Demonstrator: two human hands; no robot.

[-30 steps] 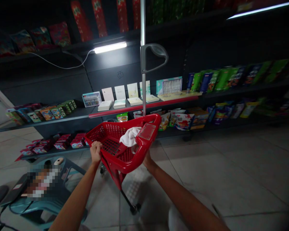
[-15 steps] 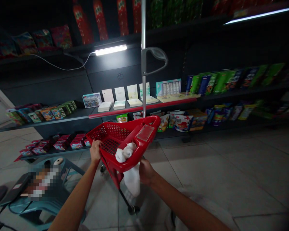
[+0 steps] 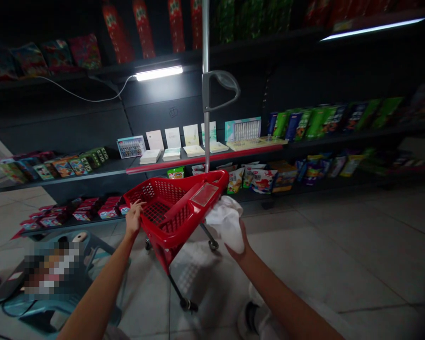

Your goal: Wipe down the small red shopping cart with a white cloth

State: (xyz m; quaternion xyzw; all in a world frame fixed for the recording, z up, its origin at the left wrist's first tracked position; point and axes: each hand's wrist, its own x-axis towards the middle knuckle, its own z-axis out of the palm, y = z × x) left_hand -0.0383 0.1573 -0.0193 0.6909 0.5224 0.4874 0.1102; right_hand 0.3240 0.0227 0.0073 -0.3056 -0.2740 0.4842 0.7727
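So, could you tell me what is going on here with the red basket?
A person stands in a shop aisle facing dark shelves of packaged goods. Their left hand grips the rim of a red wheeled basket, whose grey pull handle stands upright. Their right hand holds a bunched white cloth at the basket's outer right side, just under the rim. Whether the cloth actually touches the plastic is hard to tell.
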